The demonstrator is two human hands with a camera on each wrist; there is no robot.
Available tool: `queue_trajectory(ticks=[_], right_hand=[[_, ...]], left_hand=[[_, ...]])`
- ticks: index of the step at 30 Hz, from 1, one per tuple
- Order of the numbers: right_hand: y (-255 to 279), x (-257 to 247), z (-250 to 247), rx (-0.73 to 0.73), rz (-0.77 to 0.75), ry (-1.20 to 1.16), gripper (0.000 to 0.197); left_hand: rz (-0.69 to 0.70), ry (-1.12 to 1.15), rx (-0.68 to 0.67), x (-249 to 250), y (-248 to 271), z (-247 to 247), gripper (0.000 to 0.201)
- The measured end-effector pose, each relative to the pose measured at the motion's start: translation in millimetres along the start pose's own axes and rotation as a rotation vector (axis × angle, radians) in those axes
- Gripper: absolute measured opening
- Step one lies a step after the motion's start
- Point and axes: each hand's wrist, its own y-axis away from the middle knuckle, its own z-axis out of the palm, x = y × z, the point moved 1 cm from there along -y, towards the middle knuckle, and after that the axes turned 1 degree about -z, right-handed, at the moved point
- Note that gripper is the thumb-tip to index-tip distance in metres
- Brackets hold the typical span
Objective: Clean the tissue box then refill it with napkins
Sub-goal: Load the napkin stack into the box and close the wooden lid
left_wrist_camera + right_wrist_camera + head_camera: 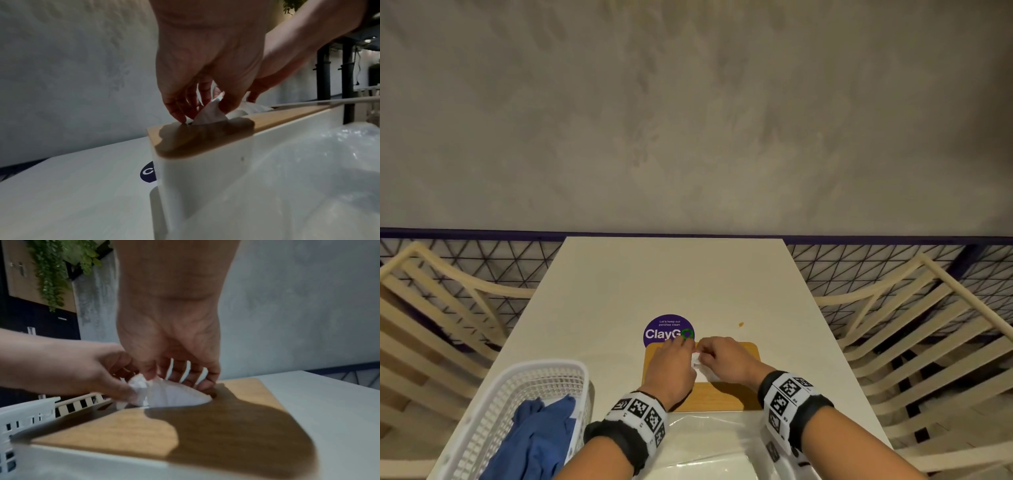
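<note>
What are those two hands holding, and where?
Both the left hand and right hand pinch the white napkin by its crumpled top, above the tissue box's slot.

Far tabletop point(671, 274) open for my hands; white basket point(493, 411) blocks near left, plastic bag point(715, 442) crowds near edge.

White tissue box point(205, 178) with closed wooden lid point(127, 426) stands upright; white napkin point(174, 395) protrudes from its slot.

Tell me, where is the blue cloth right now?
In the head view, the blue cloth lies bunched inside the white basket at the table's near left corner, just left of the left hand.
</note>
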Motion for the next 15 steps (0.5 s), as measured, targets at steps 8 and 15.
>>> queue_trajectory(ticks=[8, 15], right_hand=[[9.2, -10.4, 16.4, 0.208, -0.010, 0.371, 0.045], [13.9, -2.9, 11.4, 0.189, 0.068, 0.452, 0.028]], left_hand=[[-0.015, 0.084, -0.077, 0.3, -3.2, -19.6, 0.019], [-0.060, -0.162, -0.011, 0.0, 4.3, -7.8, 0.037]])
